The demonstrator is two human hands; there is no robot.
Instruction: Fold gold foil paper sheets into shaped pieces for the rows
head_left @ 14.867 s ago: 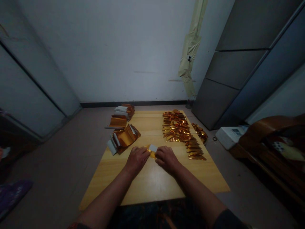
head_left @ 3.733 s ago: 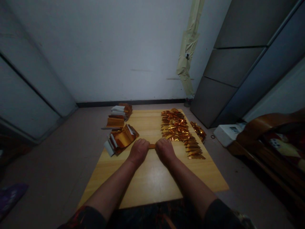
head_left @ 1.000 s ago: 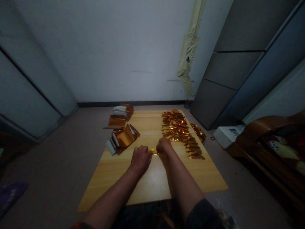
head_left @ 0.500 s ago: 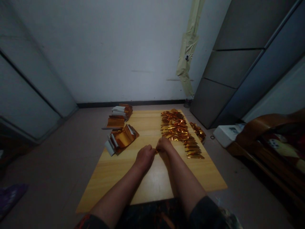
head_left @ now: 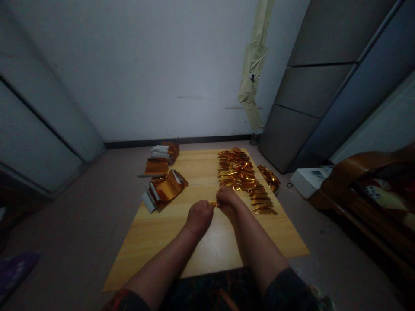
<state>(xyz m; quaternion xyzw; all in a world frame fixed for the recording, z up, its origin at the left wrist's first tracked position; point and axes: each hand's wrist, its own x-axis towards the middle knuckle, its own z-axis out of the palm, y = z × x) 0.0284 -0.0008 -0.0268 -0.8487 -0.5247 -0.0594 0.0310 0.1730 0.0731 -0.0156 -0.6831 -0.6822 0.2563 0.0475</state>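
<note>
Between my two hands, above the middle of the wooden table (head_left: 155,246), is a small piece of gold foil paper (head_left: 212,203). My left hand (head_left: 200,218) is closed on its left end, and my right hand (head_left: 226,197) pinches the right end. Most of the piece is hidden by my fingers. Beyond my right hand lie rows of folded gold foil pieces (head_left: 236,170), with a line of flatter ones (head_left: 262,199) nearer me. Left of my hands sits a loose stack of gold foil sheets (head_left: 167,189) with pale backs, curled and fanned out.
A second batch of foil sheets (head_left: 157,166) lies at the table's far left corner. More folded foil (head_left: 269,178) sits beyond the right edge, lower down. A grey refrigerator (head_left: 301,103), a white box (head_left: 306,181) and a wooden seat (head_left: 356,194) stand at right.
My hands have drawn slightly apart, so more of the gold foil shows between them. The view has shifted a little; the stacks stay put.
</note>
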